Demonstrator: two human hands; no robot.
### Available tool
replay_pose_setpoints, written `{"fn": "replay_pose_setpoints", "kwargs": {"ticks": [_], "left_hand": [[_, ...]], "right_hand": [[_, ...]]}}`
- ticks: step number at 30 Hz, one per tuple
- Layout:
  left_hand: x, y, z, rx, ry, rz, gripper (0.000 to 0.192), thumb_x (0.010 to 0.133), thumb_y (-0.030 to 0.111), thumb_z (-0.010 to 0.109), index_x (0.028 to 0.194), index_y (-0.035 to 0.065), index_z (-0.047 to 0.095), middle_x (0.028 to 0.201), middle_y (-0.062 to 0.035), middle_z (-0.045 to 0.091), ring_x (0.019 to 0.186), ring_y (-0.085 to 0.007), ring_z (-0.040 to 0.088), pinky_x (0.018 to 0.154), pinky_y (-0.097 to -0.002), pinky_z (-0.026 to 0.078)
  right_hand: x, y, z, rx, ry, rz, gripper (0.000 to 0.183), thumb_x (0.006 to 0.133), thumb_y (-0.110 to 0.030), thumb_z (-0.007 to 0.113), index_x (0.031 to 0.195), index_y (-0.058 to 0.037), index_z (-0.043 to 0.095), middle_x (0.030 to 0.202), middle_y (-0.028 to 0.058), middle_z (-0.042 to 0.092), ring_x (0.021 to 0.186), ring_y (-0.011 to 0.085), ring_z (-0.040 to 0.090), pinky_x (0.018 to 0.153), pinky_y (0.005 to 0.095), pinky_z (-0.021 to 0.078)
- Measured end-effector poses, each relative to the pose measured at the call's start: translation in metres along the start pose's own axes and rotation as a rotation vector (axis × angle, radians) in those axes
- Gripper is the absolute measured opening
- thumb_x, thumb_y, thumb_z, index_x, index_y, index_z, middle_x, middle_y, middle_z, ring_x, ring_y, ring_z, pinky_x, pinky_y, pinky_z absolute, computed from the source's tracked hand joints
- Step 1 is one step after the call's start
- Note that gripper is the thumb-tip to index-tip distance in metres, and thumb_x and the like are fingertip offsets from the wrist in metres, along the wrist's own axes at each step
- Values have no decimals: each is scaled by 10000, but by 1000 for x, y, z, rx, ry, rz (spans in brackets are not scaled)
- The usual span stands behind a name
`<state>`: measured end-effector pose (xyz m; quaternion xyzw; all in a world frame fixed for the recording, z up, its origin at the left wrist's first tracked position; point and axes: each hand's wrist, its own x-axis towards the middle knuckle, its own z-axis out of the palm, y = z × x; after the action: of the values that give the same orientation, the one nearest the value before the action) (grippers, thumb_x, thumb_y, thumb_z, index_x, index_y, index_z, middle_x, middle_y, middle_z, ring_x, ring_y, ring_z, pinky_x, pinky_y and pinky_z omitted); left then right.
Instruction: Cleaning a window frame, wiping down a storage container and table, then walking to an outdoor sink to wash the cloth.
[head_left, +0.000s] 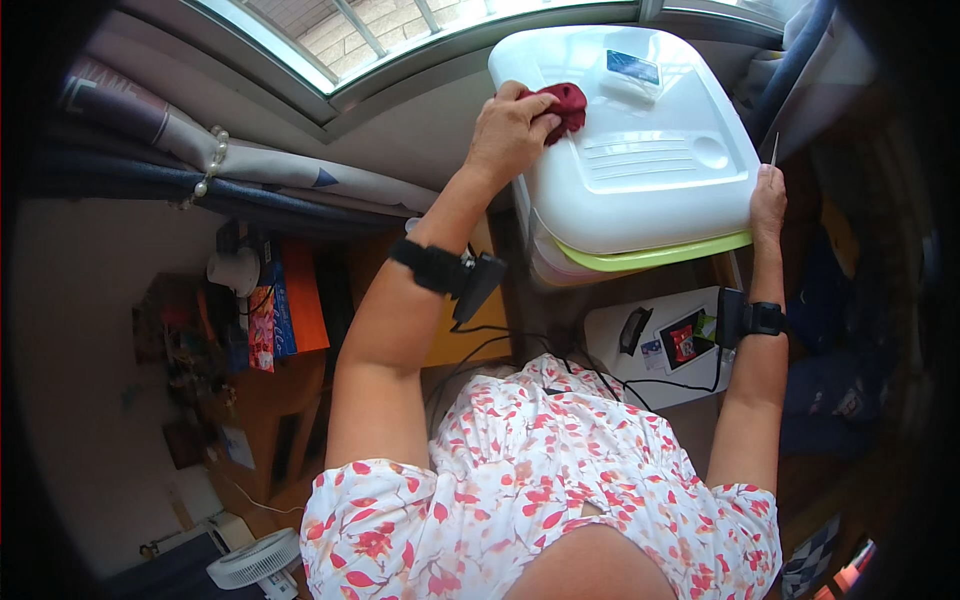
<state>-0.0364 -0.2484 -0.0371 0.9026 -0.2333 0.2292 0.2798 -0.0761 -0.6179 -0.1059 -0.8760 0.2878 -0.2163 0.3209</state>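
A white plastic drawer cabinet with a moulded lid (645, 199) stands before me under the window. My left hand (510, 127) presses a bunched dark red cloth (568, 105) on the lid's left part. Against the lid's right edge rests my right hand (768, 199), its fingers partly hidden from above. A thin pointed object (775, 148) sticks up from the fingers of that hand. Farther back on the lid lies a small clear box with a dark blue label (632, 69). Below the lid shows a lime green rim (660, 256).
A white surface below the cabinet holds a tablet (679, 364) with small red and green packets, plus a dark curved item (635, 330). Black cables (517, 332) hang between my wrist-worn devices. Curtains (300, 165) hang at left; a white fan (255, 559) stands lower left.
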Motion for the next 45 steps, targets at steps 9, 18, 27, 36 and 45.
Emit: {"fn": "replay_pose_setpoints", "kwargs": {"ticks": [9,18,27,36,45], "left_hand": [[-83,19,-41,-679,-179,-226,220,718,-17,570,938,-11,573,877,-69,501,808,-153,508,719,-240,414],[-241,-46,-54,-1268,-505,-1064,262,792,83,529,1027,-32,547,874,-37,580,755,-113,538,677,-221,431],[-402,-112,-12,-648,46,-1623,263,789,62,520,1036,-21,556,867,-103,600,778,-184,563,715,-267,443],[-495,-184,-10,253,75,-1800,467,796,273,523,1235,168,403,1356,-207,138,1197,-379,265,924,-429,322],[-522,-194,30,294,64,-1810,530,802,282,473,1292,191,292,1351,-225,127,1214,-416,195,962,-475,251]], "right_hand": [[-4,-5,2,57,-4,-61,397,856,-348,363,1024,-20,513,959,186,559,910,308,526,803,370,387],[16,23,-15,158,-62,-197,355,860,-286,393,935,25,547,900,122,567,842,204,515,773,306,380],[28,36,-36,-213,49,-314,354,858,-243,348,1000,3,561,987,145,563,894,233,535,793,308,393],[-57,-31,-66,-117,245,-593,399,912,-255,296,1047,46,520,1078,138,537,1017,237,485,907,327,336],[-109,-73,-19,73,-131,-549,408,917,-261,268,1100,59,444,1161,182,441,1051,263,441,908,354,350]]}}
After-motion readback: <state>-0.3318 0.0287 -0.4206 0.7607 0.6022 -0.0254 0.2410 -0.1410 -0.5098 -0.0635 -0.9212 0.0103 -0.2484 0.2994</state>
